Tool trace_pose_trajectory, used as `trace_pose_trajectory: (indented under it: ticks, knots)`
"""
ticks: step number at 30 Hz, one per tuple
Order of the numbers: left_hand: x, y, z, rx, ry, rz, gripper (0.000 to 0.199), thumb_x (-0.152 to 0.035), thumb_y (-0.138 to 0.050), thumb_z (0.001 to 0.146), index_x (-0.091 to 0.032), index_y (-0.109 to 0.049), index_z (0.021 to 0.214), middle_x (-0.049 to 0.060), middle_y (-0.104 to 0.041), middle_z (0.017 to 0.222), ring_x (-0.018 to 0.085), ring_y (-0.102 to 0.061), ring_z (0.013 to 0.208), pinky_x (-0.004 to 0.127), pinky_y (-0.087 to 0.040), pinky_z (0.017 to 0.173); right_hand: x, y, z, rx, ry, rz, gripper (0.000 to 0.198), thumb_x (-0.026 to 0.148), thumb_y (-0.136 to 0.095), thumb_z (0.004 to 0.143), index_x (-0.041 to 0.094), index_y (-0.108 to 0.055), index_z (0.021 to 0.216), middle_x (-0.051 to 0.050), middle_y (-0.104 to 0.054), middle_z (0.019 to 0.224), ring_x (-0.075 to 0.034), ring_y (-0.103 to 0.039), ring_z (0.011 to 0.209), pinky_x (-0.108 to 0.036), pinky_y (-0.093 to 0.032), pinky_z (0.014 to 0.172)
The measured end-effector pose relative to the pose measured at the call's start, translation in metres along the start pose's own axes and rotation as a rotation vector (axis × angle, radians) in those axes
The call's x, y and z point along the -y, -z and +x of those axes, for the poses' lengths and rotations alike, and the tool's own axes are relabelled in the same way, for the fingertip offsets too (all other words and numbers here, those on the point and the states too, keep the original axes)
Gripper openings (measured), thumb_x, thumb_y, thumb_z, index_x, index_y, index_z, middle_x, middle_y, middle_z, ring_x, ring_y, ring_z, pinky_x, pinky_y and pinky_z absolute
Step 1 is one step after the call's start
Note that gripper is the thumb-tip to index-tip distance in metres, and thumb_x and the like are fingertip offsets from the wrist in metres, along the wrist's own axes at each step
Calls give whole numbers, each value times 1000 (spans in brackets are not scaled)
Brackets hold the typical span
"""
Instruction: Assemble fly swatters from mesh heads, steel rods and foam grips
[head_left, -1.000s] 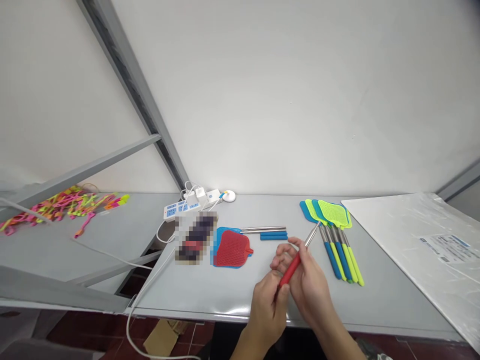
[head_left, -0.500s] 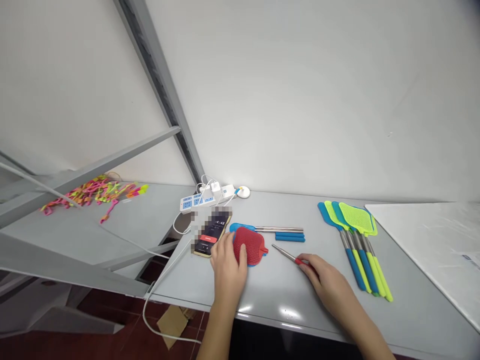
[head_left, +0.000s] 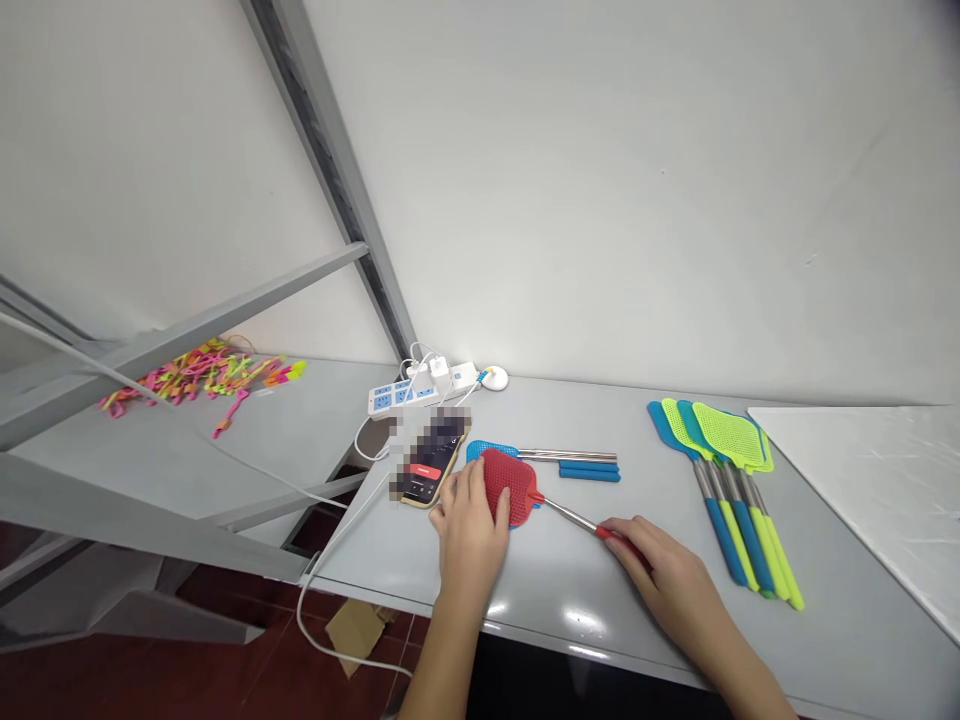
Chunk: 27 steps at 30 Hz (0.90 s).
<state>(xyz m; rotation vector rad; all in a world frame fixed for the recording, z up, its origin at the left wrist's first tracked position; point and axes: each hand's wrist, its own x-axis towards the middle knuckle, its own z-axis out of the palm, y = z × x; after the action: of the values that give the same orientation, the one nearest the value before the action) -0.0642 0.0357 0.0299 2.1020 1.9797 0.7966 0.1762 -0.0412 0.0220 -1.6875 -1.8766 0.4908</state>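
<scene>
The red head (head_left: pixel 513 488) lies flat, its left part hidden under the left hand (head_left: pixel 472 525); the thumb rests on its mesh, though whether the fingers grip its edge I cannot tell. Right of the red head, the right hand (head_left: pixel 656 558) is closed around the rod (head_left: pixel 570 515), covering most of its red grip. The rod's tip meets the red head's neck; how deep is unclear. Blue mesh (head_left: pixel 491 451) peeks from beneath the red head. Left of it, pixelation blurs part of the phone (head_left: pixel 427 472); far right, overlapping swatters (head_left: pixel 731 438) partly hide one another.
</scene>
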Motion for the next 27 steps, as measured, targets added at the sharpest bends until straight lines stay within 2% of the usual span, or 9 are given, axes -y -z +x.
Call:
trace_pose_trajectory:
  ticks: [6, 10, 13, 15, 17, 19, 24, 27]
  knots:
    - [-2, 1, 2, -6, 10, -82, 48, -41, -41, 97, -19, -45, 139, 18, -58, 132, 35, -42, 128, 59, -32, 98, 8, 0, 2, 53, 11, 42, 21, 38, -45, 98, 30, -62, 108, -3, -66, 98, -21, -63, 89, -34, -49, 77]
    - [1, 5, 2, -120, 62, -232, 45, -40, -48, 95, -21, -48, 136, 16, -57, 134, 34, -45, 129, 60, -24, 106, 15, -4, 0, 68, 27, 74, 21, 37, -42, 99, 29, -59, 109, -3, -64, 98, -21, -62, 89, -34, -49, 78]
    - [3, 8, 0, -249, 123, -524, 43, -37, -57, 91, -22, -50, 131, 14, -59, 131, 29, -52, 124, 54, -26, 110, 18, -7, -5, 65, 53, 85, 21, 36, -41, 100, 29, -58, 111, -4, -63, 97, -21, -62, 88, -34, -49, 78]
    - [4, 10, -1, -333, 183, -792, 44, -36, -63, 88, -21, -51, 128, 13, -61, 127, 25, -56, 120, 46, -36, 107, 17, -7, -9, 44, 72, 92, 21, 34, -42, 99, 28, -58, 111, -5, -62, 95, -20, -62, 86, -34, -49, 77]
    - [5, 14, -3, -365, 256, -995, 48, -36, -67, 84, -20, -52, 127, 12, -65, 118, 22, -62, 111, 39, -47, 98, 15, -6, -14, 2, 96, 102, 20, 32, -44, 99, 27, -59, 112, -5, -62, 93, -20, -62, 83, -33, -49, 74]
    - [6, 20, -4, -313, 329, -1123, 52, -36, -73, 80, -19, -54, 126, 10, -70, 106, 21, -67, 100, 35, -52, 89, 13, -2, -20, -50, 122, 117, 20, 29, -46, 98, 27, -60, 113, -5, -62, 92, -20, -61, 82, -33, -50, 72]
    - [7, 36, -3, -30, 438, -1386, 51, -33, -83, 69, -15, -65, 113, 9, -75, 90, 21, -71, 84, 33, -55, 79, 9, 17, -32, -102, 160, 185, 23, 27, -51, 95, 29, -63, 115, -6, -64, 93, -20, -63, 84, -31, -50, 72]
    - [0, 38, -3, -1, 442, -1444, 46, -34, -84, 67, -13, -69, 105, 10, -75, 93, 22, -72, 86, 34, -55, 81, 13, 28, -38, -77, 132, 215, 22, 29, -52, 95, 29, -64, 113, -6, -64, 93, -20, -63, 82, -29, -50, 68]
